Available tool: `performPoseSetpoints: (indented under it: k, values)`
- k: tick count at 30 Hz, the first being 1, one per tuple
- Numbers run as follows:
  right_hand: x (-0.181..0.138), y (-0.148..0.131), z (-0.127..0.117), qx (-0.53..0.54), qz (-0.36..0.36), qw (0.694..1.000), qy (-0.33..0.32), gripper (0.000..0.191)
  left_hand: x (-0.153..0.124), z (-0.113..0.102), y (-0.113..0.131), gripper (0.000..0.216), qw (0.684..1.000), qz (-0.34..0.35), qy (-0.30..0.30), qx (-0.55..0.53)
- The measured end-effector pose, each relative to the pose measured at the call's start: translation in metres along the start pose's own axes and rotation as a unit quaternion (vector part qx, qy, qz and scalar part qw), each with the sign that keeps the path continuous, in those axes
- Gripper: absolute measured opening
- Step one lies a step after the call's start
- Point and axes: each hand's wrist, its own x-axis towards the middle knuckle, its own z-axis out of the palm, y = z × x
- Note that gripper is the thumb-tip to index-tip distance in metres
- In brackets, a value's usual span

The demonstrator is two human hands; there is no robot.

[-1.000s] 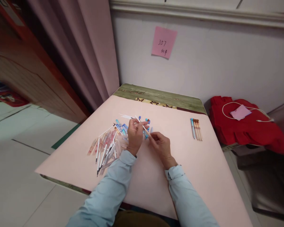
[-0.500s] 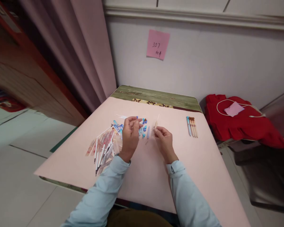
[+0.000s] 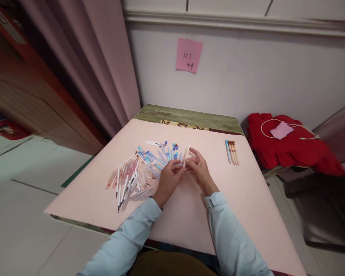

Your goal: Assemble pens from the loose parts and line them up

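Note:
In the middle of the table, my right hand (image 3: pixel 200 168) pinches a slim pale pen piece (image 3: pixel 187 153), its white thin end pointing up. My left hand (image 3: pixel 169 179) is closed at the lower end of the same piece, its fingertips meeting those of my right hand. What exactly lies between the left fingertips is partly hidden. Just beyond the hands are blue pen barrels (image 3: pixel 162 155) and small blue and brown caps (image 3: pixel 175 146). Left of my left hand lies a heap of white refills (image 3: pixel 123 188) and pinkish clear barrels (image 3: pixel 112 178).
Several assembled pens (image 3: pixel 232 152), one blue and the others beige with brown tops, lie in a row at the right. More white refills (image 3: pixel 152 142) lie at the back. A red cloth (image 3: pixel 293 149) with a white cable (image 3: pixel 264 132) is beside the table.
My left hand, raised and open before, has come down and right to meet my right hand at the pen piece. The right hand still holds it.

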Motion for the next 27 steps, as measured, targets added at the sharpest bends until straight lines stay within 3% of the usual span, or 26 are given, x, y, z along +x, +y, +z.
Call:
performPoseSetpoints:
  k: [2, 4, 11, 17, 23, 27]
  values:
    - [-0.002, -0.002, 0.004, -0.007, -0.011, 1.000, -0.008, 0.085, 0.001, 0.002, -0.004, 0.036, 1.000, 0.012, 0.015, 0.006]
    - [-0.003, -0.004, 0.006, -0.017, -0.019, 0.999, -0.020, 0.095, 0.001, 0.002, -0.008, 0.034, 0.999, 0.033, 0.023, 0.025]
    - [-0.002, -0.001, 0.003, -0.076, -0.024, 0.997, -0.020, 0.093, 0.001, 0.000, -0.014, 0.020, 0.986, 0.119, 0.015, 0.112]
    - [0.000, 0.001, 0.006, -0.076, -0.031, 0.997, -0.001, 0.091, 0.002, 0.001, -0.014, 0.015, 0.969, 0.164, 0.042, 0.182]
    - [-0.002, -0.001, 0.013, -0.048, -0.041, 0.998, 0.024, 0.084, 0.003, 0.002, -0.021, 0.032, 0.981, 0.146, 0.065, 0.109]
    - [-0.002, -0.001, 0.014, -0.024, -0.031, 0.999, 0.028, 0.080, 0.002, 0.003, -0.021, 0.025, 0.988, 0.121, 0.075, 0.058]
